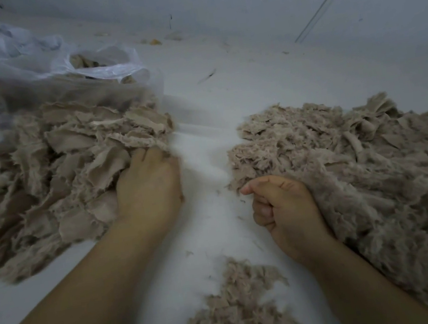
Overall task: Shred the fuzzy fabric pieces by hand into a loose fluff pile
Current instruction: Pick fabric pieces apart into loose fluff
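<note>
- Left hand (146,183) digs its grip into the fabric pieces (64,170) heaped at the worktop's (207,162) left edge.
- Right hand (283,204), fingers curled, rests against the fluff pile (360,162) at the right.
- Judged roughly half done: much fabric remains unshredded.

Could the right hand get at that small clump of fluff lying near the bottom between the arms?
Probably yes: the small clump lies on bare white surface just inside the right hand, with nothing between them.

Two hands: left hand (147,188), right hand (283,207). Three heaps of taupe fuzzy fabric: torn pieces (69,166), fluff pile (360,162), small clump (238,313). One clear plastic bag (1,82).
</note>
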